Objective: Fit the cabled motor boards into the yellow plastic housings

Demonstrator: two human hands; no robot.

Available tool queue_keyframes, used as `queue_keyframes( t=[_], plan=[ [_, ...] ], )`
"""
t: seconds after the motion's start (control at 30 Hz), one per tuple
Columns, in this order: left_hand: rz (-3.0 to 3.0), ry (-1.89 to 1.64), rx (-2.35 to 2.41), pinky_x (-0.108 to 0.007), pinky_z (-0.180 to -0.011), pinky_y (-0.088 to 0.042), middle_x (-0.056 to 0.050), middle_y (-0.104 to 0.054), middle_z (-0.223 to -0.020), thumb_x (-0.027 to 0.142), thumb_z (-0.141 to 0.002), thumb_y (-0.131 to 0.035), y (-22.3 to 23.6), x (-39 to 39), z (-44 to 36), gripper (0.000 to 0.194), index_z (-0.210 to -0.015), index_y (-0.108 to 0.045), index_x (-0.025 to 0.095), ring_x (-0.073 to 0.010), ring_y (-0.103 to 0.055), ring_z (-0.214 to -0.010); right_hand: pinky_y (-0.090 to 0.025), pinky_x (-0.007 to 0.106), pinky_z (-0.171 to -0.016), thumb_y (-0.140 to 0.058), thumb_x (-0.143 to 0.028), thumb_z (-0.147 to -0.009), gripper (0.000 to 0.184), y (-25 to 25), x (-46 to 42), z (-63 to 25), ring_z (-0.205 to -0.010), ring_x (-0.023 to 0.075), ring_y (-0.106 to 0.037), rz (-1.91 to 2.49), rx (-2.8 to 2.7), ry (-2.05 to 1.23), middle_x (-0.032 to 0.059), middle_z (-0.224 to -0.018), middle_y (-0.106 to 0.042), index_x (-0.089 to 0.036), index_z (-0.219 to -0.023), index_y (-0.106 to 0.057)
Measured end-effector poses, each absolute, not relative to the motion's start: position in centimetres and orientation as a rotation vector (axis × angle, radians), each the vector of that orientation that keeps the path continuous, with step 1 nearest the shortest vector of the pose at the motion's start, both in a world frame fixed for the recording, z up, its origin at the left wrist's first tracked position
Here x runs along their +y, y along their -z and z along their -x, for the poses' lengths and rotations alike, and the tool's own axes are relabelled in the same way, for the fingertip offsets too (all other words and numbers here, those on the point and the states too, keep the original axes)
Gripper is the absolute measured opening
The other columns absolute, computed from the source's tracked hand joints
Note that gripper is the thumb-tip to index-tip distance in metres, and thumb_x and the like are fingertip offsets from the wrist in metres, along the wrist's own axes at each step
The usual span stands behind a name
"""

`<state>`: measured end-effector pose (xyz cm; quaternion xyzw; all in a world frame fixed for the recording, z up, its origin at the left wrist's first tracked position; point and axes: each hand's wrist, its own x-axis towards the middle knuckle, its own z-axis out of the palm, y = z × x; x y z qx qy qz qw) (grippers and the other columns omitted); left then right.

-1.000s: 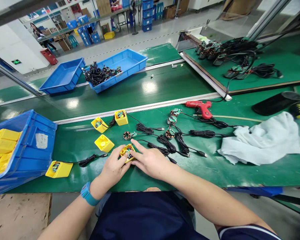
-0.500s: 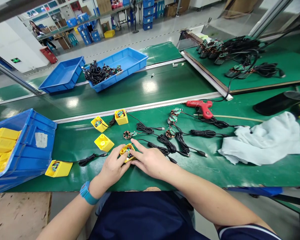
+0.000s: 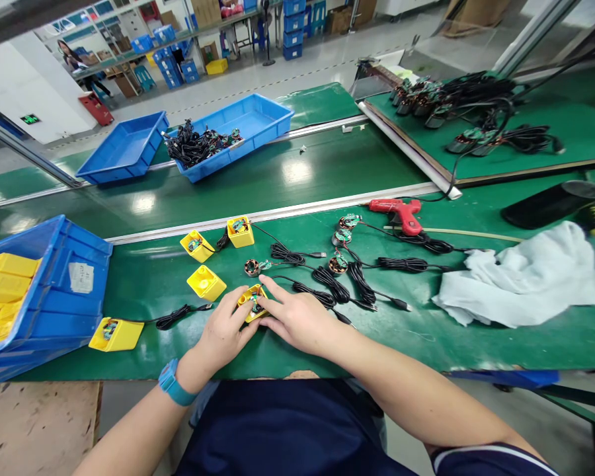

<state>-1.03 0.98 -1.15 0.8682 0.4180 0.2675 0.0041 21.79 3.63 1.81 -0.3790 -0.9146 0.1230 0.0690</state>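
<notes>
Between my hands sits a small yellow plastic housing with its open side up and a green circuit board inside. My left hand is closed around its left and near sides. My right hand grips the right side, its fingers reaching onto the board; the fingertips partly hide it. Just beyond lies a loose motor coil wired to a small board. An empty-looking yellow housing stands to the left, and two fitted ones, a tilted housing and an upright housing, stand farther back.
A blue bin of yellow housings stands left, near another fitted housing. Bundled black cables, a red glue gun and a white cloth lie right. Beyond the rail are a blue tray with motors and another tray.
My hands keep the same grip on the yellow housing, with almost no movement. The view has shifted very slightly; the things on the table stay in place.
</notes>
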Motion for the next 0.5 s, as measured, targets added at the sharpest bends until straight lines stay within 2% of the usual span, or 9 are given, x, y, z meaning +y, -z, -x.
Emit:
queue_keyframes(
  t=[0.5],
  plan=[
    [-2.755,-0.817,1.327,-0.047,-0.097,-0.064,-0.021,-0.064,-0.135,0.022,-0.100,-0.062,1.07,1.10,0.75,0.024,-0.122,-0.065,0.017,-0.0306,-0.067,-0.121,-0.065,0.042,-0.074,-0.047,-0.039,-0.109,0.045,-1.93,3.73,-21.62,-0.085,0.0280,-0.079,1.159,-2.800,-0.362,0.0224,-0.168,-0.033,-0.018,-0.146,-0.060]
  ],
)
